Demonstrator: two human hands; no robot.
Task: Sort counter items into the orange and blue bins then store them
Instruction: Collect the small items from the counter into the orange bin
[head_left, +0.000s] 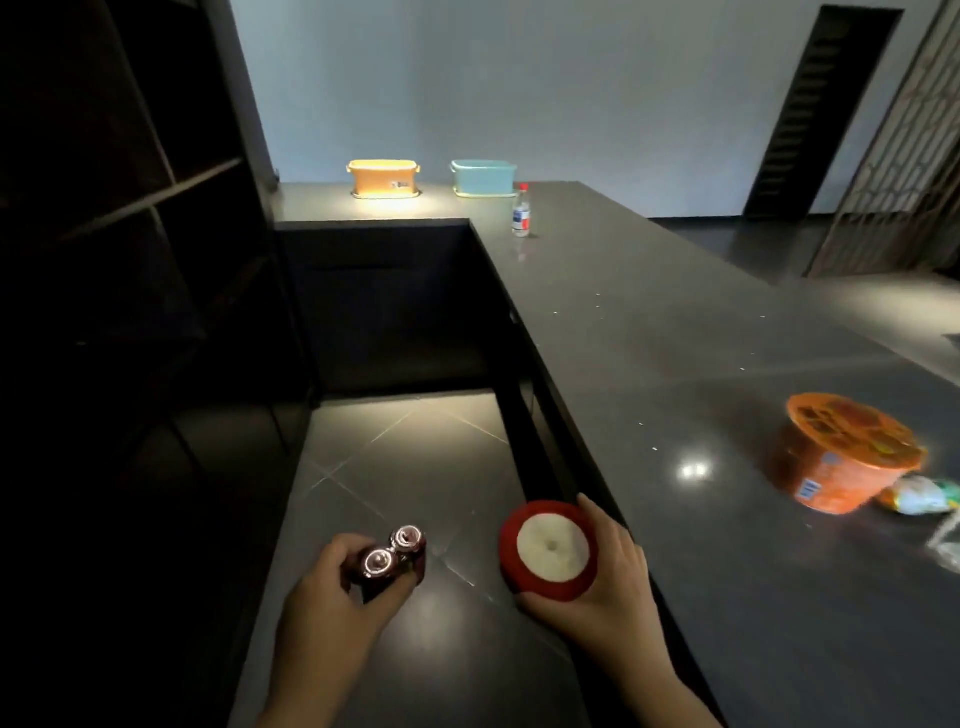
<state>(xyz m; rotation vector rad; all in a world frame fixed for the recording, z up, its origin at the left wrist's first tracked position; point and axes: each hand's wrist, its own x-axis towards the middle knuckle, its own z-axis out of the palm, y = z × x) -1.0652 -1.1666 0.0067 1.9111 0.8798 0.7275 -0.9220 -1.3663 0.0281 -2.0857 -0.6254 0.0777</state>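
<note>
Low in the frame, the left hand (332, 587) is curled around two dark cans (392, 558), tops facing up, held side by side over the tiled floor (415, 467). The right hand (608, 571) cups a round red-and-white object (548, 551) (what it is cannot be told), fingers wrapped behind it, beside the bench (675, 338) edge. At upper centre, the orange bin (384, 179) and blue bin (483, 177) stand apart on the bench's far end, a small bottle (521, 210) near the blue one. At right sits an orange instant-noodle bowl (841, 452), touching a blurred packet (919, 496).
</note>
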